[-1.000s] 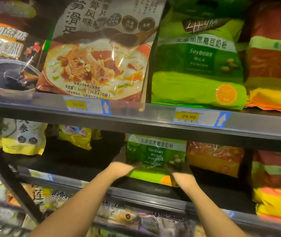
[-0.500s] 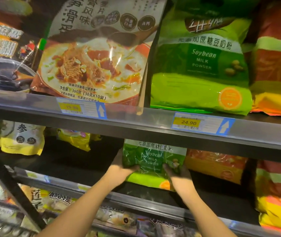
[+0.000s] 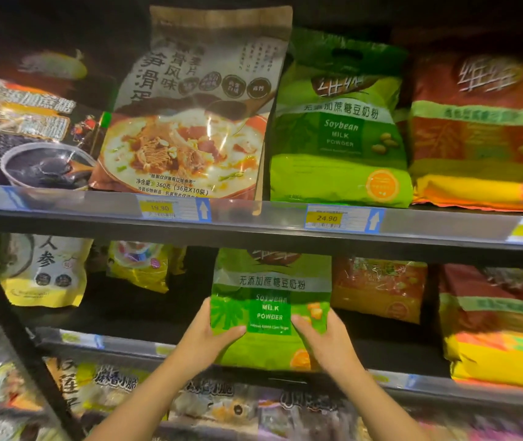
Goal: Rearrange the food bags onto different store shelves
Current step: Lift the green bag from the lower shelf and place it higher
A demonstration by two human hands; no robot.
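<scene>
A green bag of soybean milk powder (image 3: 271, 300) is held upright at the front of the middle shelf (image 3: 413, 381), its lower edge level with that shelf's front rail and its top hidden behind the rail of the upper shelf (image 3: 254, 222). The bag is gripped from both sides. The left hand (image 3: 211, 337) is closed on the bag's left edge, with the thumb laid across the front and the fingers hidden behind. The right hand (image 3: 327, 337) is closed on the right edge in the same way, thumb pressed on the front near the printed label. Both forearms are raised from the bottom of the view.

Just to the right of the held bag, an orange bag (image 3: 379, 289) is seen further back on the middle shelf, and a red and yellow bag (image 3: 502, 326) stands beyond it at the right edge. To the left, a dark gap is left on the shelf, past which a small yellow bag (image 3: 141, 265) and a white and yellow bag (image 3: 44, 272) are placed.

On the upper shelf, a matching green soybean bag (image 3: 341, 128) is stood directly above, between a noodle-soup bag (image 3: 196, 113) and a red bag (image 3: 483, 132). A price tag marked 24.90 (image 3: 343, 219) is fixed to the rail below it. The lower shelf is blurred.
</scene>
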